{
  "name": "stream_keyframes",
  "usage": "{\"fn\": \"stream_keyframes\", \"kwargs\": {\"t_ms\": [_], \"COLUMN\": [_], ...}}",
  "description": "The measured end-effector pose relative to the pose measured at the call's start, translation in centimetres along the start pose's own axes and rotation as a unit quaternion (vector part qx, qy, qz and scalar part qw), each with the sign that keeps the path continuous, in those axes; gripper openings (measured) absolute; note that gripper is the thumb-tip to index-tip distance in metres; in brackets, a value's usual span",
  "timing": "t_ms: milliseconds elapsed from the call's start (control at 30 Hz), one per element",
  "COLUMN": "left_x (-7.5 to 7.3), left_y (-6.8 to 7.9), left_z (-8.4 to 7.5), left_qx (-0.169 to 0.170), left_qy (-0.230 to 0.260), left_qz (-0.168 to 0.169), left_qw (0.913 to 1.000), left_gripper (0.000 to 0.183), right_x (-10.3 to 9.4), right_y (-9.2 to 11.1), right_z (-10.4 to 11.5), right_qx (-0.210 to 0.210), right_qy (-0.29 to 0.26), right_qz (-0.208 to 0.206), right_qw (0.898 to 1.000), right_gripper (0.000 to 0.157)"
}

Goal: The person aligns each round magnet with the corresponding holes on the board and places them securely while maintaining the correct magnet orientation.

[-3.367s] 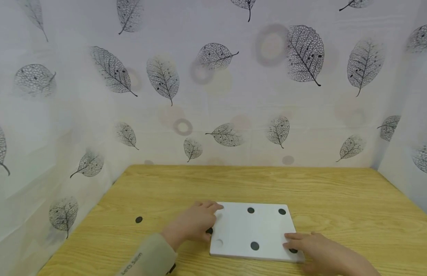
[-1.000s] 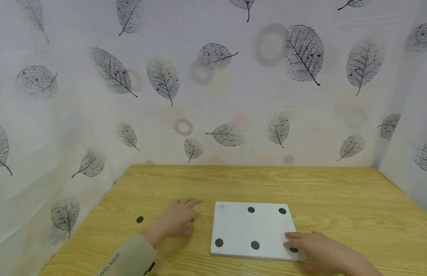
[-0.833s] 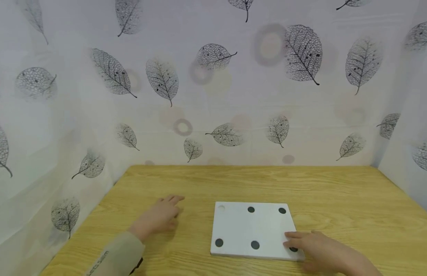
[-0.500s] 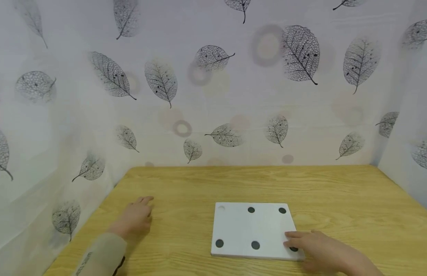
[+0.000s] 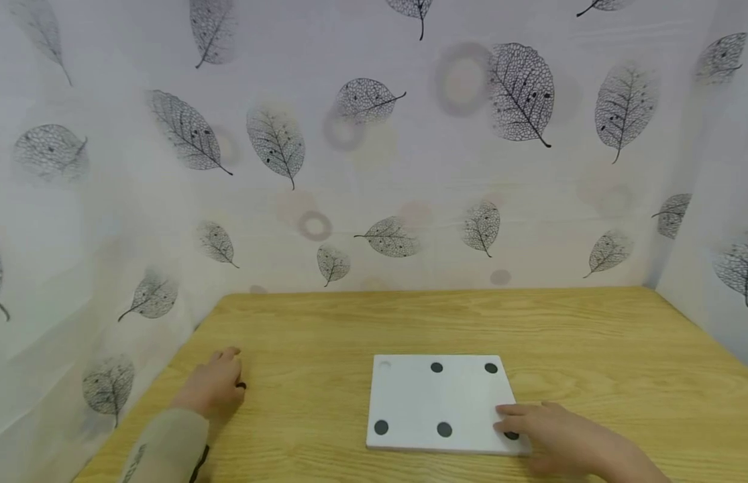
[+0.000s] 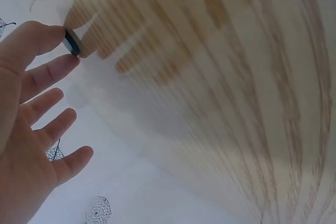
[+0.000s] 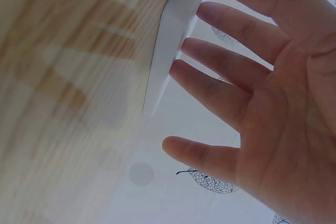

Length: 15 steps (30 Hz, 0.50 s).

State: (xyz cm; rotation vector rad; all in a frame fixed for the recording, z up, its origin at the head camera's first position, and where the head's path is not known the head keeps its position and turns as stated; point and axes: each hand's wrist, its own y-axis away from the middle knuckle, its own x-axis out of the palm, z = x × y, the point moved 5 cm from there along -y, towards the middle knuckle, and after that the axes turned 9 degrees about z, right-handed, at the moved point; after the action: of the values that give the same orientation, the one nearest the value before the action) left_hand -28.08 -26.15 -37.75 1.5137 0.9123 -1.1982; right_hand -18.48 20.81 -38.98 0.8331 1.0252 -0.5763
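A white rectangular board (image 5: 440,401) lies flat on the table, with several black discs on it and a pale round recess (image 5: 384,365) at its far left corner. To the left of the board, my left hand (image 5: 213,381) pinches a small black disc (image 6: 72,42) between thumb and index finger, close to the tabletop. The other fingers of that hand spread loosely. My right hand (image 5: 561,436) rests on the board's right edge, its fingers fairly straight and touching the rim. It partly covers the near right disc (image 5: 511,435).
The wood-grain table (image 5: 325,329) extends to both sides and behind the board. A pale curtain (image 5: 374,168) with a leaf print encloses its back, left and right sides. A dark band (image 5: 200,463) shows at my left wrist.
My left hand has left a disc at the board's near left corner and moved left across the table. It now holds the disc that lay there. The right hand has stayed on the board.
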Motion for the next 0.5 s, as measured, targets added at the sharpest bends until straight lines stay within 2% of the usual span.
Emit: {"fn": "stream_keyframes", "kwargs": {"t_ms": [267,500], "left_x": [-0.13,-0.11], "left_y": [0.06,-0.27], "left_z": [-0.32,-0.67], "left_qx": [-0.015,-0.001], "left_qy": [0.012,0.008], "left_qz": [0.021,0.025], "left_qw": [0.9996,0.9997], "left_gripper": [0.01,0.007], "right_x": [0.02,0.03], "right_y": [-0.07,0.01], "right_z": [-0.01,-0.08], "right_qx": [-0.006,-0.014], "right_qy": [0.0,-0.01], "right_qz": [0.001,0.002], "right_qw": [1.0,1.0], "right_gripper": [0.043,0.043]}}
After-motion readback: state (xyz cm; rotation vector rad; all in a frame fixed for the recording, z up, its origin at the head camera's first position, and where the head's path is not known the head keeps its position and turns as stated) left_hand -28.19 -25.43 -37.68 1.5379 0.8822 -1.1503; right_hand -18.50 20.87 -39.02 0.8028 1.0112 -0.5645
